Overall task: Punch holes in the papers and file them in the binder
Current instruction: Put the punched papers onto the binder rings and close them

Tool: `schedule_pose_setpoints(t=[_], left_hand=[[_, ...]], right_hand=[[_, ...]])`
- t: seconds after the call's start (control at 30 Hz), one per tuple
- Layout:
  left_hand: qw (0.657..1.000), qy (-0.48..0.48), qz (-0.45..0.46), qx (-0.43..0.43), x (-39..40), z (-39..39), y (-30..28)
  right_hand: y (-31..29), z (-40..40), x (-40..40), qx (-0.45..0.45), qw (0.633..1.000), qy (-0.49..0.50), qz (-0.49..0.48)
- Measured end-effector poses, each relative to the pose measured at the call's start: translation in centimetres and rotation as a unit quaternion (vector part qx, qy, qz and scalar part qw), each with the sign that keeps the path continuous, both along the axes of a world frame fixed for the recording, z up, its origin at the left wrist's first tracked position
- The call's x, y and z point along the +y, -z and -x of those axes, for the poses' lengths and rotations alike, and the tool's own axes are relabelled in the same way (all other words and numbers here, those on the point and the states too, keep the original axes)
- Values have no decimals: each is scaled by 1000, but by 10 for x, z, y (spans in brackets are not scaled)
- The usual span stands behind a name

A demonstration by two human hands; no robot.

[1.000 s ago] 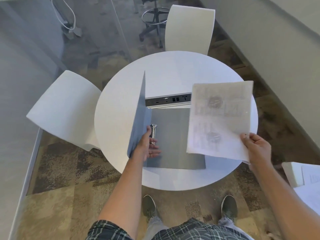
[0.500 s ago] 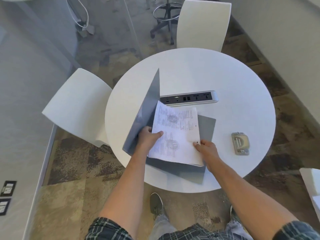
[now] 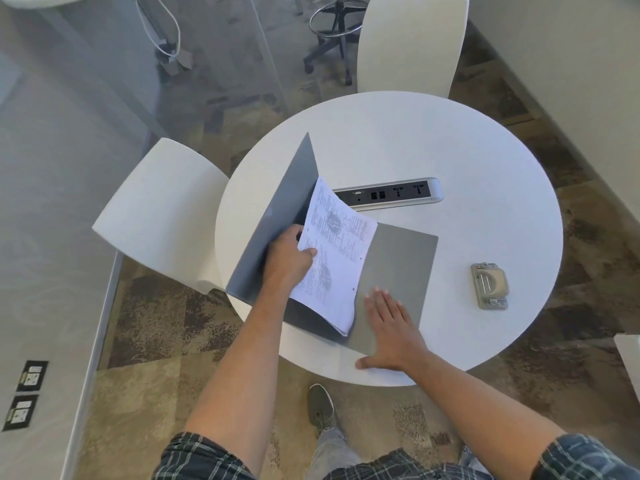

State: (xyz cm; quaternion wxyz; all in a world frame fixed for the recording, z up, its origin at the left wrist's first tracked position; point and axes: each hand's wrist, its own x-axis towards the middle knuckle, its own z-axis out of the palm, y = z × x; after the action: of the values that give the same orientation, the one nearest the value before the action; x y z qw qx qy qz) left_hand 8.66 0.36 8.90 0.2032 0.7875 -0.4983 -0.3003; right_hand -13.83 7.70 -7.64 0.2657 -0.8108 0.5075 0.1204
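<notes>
Two hands | left hand point(image 3: 289, 259) pinches papers point(image 3: 334, 258) at binder point(image 3: 394, 271) spine (likely seating holes) | right hand point(image 3: 391, 329) flat, fingers spread, steadying cover

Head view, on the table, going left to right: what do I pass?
Raised binder cover → left hand → papers → right hand → hole punch.

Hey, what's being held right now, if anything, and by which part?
The left hand pinches the papers at their left edge, down by the binder spine. The right hand holds nothing; it lies flat on the binder's open cover.
</notes>
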Motion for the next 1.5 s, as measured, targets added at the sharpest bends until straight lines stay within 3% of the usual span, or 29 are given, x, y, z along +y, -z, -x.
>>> schedule_pose_setpoints(t=[0.57,0.67,0.73,0.8,0.87,0.97,1.03,1.1,1.23,1.5], left_hand=[[998,23,12,-59,24,-20,-49],[997,34,16,-67,29,-10,-51],[996,44,24,-78,33,1,-54],[993,59,34,-93,36,15,-57],[990,81,46,-109,40,32,-61],[983,118,55,-131,45,62,-66],[978,147,45,-144,47,82,-67],[969,182,36,-162,49,99,-64],[958,230,23,-167,53,123,-47],[962,260,-44,-71,43,127,-8]], right_hand=[[-7,103,-21,38,993,-113,13],[-24,95,-25,20,998,-59,-8],[-43,78,-30,-37,998,48,-27],[-63,59,-37,-148,973,169,-56],[-84,39,-39,-311,907,258,-115],[-120,16,-41,-480,790,311,-220],[-131,10,-43,-522,745,319,-265],[-133,12,-44,-538,723,322,-289],[-127,24,-42,-551,717,323,-278],[-110,47,-47,-537,663,445,-272]])
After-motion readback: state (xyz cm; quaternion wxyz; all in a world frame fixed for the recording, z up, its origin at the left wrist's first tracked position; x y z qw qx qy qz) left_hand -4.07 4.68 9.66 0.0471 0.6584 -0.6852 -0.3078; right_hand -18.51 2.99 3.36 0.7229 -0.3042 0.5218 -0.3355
